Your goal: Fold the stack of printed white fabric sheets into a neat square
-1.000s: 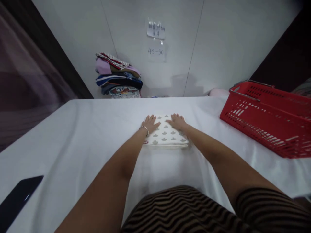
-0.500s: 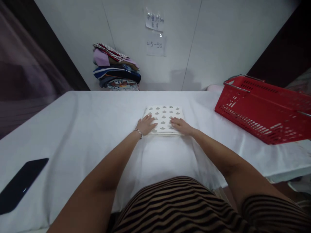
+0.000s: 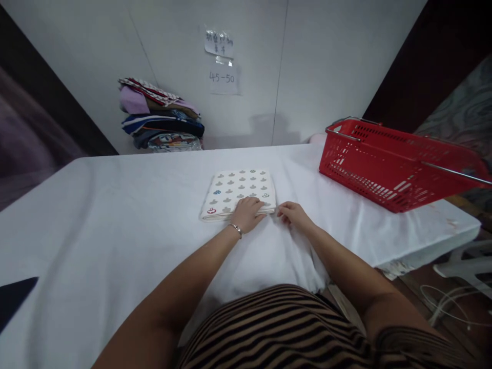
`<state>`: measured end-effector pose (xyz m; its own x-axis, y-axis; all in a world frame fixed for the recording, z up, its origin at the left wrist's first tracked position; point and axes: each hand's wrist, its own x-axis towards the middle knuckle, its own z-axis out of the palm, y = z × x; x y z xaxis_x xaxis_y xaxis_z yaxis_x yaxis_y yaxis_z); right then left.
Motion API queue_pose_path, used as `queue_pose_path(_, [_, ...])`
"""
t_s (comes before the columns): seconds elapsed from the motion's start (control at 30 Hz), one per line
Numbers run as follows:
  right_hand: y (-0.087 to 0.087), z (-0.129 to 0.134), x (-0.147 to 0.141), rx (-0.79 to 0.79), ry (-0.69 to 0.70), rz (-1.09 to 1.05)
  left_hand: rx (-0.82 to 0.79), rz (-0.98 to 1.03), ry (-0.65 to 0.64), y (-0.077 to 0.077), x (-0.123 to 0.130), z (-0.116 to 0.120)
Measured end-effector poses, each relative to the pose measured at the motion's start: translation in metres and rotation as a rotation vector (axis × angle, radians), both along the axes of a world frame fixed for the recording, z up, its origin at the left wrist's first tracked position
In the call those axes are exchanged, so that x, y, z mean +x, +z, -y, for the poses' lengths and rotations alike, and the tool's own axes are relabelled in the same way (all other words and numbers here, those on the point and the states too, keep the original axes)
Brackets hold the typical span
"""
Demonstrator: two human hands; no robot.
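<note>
A folded white cloth (image 3: pixel 235 197) printed with rows of small grey motifs, a few coloured, lies on the white-covered table. My left hand (image 3: pixel 248 212), with a bracelet at the wrist, rests on its front edge right of the middle. The fingers are extended over the top and the thumb points toward the right front corner. Just beyond that corner is my right hand (image 3: pixel 295 215), its fingers loosely bent and slightly apart, with nothing visible in them. It looks close to the cloth's edge; whether a fingertip touches it, I cannot tell.
A red plastic basket (image 3: pixel 384 166) with metal handles stands at the table's right. Against the back wall is a stack of folded fabrics (image 3: pixel 161 120). Paper notes (image 3: pixel 225 78) are taped above. A dark flat object (image 3: pixel 15 300) lies at the left edge.
My left hand has slid from the cloth's left side to its front edge. My right hand has lifted off the cloth to beside its right front corner. The view has shifted right.
</note>
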<state>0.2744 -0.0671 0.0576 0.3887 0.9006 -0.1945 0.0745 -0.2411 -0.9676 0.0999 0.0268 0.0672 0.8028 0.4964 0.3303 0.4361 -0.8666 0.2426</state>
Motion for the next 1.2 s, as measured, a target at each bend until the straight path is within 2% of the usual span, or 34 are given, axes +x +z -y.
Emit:
queue_pose_path(0.13, [0.0, 0.0, -0.009, -0.085, 0.047, -0.132, 0.015, -0.003, 0.012, -0.002, 0.017, 0.0])
queue_pose_path(0.33, [-0.008, -0.002, -0.006, -0.03, 0.061, -0.339, -0.064, 0.083, 0.053, -0.006, 0.023, -0.004])
queue_pose_path(0.53, [-0.01, -0.001, -0.006, -0.009, -0.041, -0.323, -0.076, 0.202, 0.083, -0.006, 0.026, -0.004])
queue_pose_path(0.67, [-0.009, -0.005, -0.007, -0.062, 0.032, -0.314, -0.029, 0.203, 0.076, -0.006, 0.028, -0.002])
queue_pose_path(0.9, [-0.013, -0.01, -0.009, 0.008, 0.053, -0.471, 0.007, 0.247, 0.094, -0.007, 0.028, 0.003])
queue_pose_path(1.2, [-0.013, -0.005, -0.007, 0.054, 0.103, -0.531, 0.067, 0.099, 0.109, -0.014, 0.028, 0.011])
